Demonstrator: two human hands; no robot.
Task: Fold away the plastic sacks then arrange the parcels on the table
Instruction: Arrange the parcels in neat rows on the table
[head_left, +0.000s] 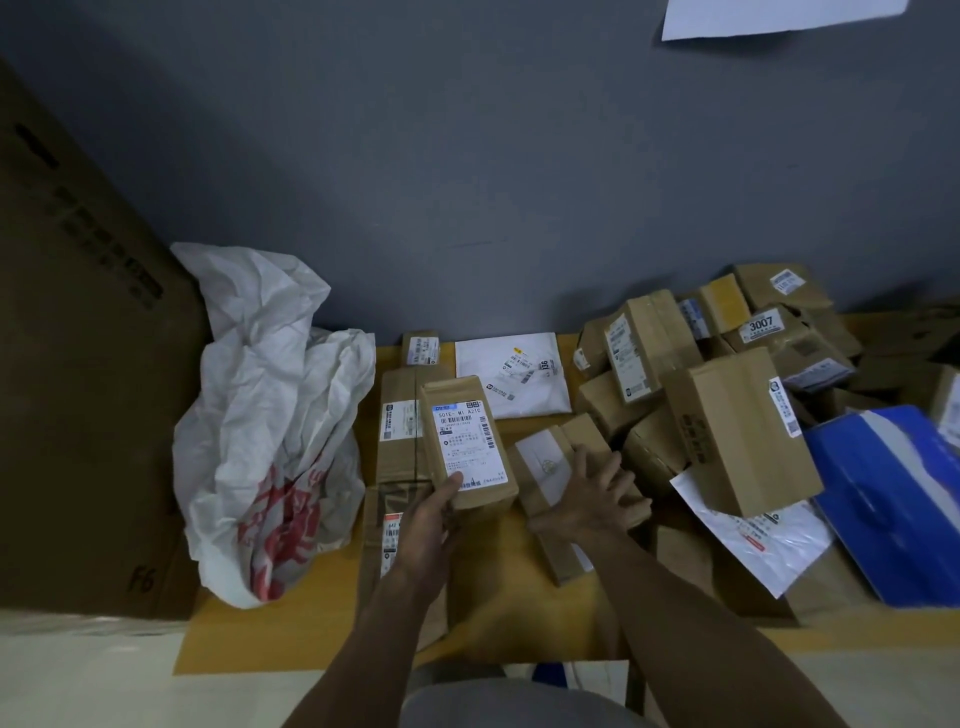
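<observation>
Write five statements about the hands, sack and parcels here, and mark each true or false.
1. The left hand grips a labelled cardboard parcel. True.
2. The right hand lies on the blue parcel. False: it lies on a small brown parcel; the blue parcel is further right, untouched.
3. The white plastic sack is folded flat. False: it stands crumpled at the table's left end.
4. A white mailer lies flat near the wall. True.
5. The box numbered 3007 sits in the right-hand pile. True.

Likely courier depot, labelled parcels (737, 441) heaped, table (311, 623)
</observation>
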